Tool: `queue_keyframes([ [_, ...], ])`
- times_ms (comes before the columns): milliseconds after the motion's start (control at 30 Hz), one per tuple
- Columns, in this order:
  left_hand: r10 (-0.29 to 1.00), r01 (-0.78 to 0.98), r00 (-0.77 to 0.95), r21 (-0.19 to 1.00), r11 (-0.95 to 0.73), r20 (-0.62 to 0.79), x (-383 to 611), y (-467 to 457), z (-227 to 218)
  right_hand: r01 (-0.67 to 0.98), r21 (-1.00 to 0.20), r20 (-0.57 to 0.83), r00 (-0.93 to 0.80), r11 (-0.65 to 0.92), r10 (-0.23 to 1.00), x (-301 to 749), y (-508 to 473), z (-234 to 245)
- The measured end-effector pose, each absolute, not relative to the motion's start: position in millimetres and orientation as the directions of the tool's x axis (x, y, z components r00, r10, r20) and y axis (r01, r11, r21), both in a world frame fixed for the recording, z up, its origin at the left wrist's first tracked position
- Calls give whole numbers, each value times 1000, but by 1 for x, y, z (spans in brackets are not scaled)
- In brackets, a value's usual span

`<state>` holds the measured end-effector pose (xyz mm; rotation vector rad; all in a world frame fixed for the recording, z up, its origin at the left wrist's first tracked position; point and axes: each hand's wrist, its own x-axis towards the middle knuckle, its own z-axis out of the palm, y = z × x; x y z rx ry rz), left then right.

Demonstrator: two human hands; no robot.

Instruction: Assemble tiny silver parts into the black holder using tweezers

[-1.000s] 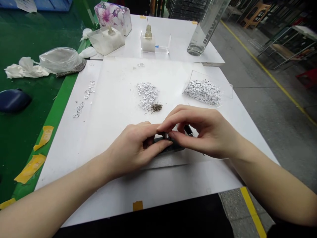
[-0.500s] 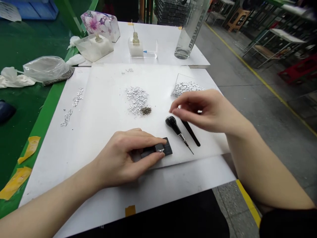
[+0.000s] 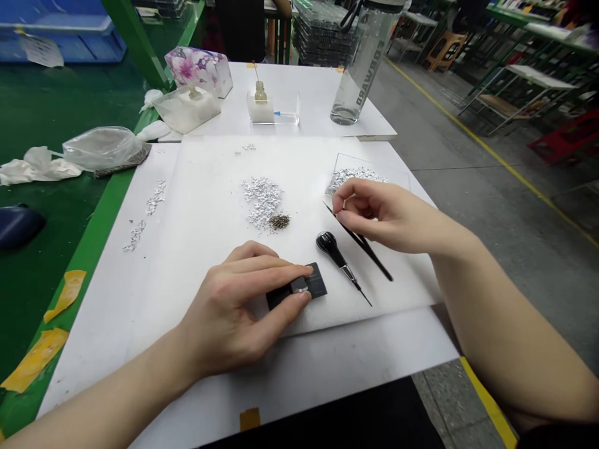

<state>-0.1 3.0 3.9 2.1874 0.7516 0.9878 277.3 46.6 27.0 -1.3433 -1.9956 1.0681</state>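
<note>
My left hand (image 3: 238, 312) grips a small black block (image 3: 314, 280) on the white board (image 3: 201, 187), thumb and fingers on either side of it. A tiny silver piece (image 3: 302, 288) sits on the block by my fingertips. My right hand (image 3: 379, 212) holds black tweezers (image 3: 365, 244), their tips reaching past my fingers towards a clear tray (image 3: 355, 178) of silver flakes. A black-handled awl (image 3: 330, 244) lies on the board between my hands. Up the board is a heap of silver flakes (image 3: 261, 199), with a small pile of dark grains (image 3: 279, 221) at its edge.
Thin lines of silver flakes (image 3: 150, 206) lie left of the board. Behind stand a clear water bottle (image 3: 362, 68), a small glass bottle (image 3: 260, 93) on a white block, and a flower-patterned box (image 3: 196, 68). A plastic bag (image 3: 103, 148) lies on the green bench.
My hands have separated from over the black block. My right hand has moved up-board and picked the tweezers off the board. My left hand stays on the block.
</note>
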Motion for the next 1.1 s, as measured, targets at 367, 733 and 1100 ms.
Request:
queue_keyframes([
  [367,744,199,548,805,-559,382,1,3,-5,-76,-996,67,-281,47,957,240,58,-8],
  [733,743,208,600,839,-503,296,0,7,5,325,-845,298,-375,425,878,239,57,-15],
  [1100,740,197,602,841,-504,302,0,6,-1,354,-870,265,-253,344,931,233,52,-14],
])
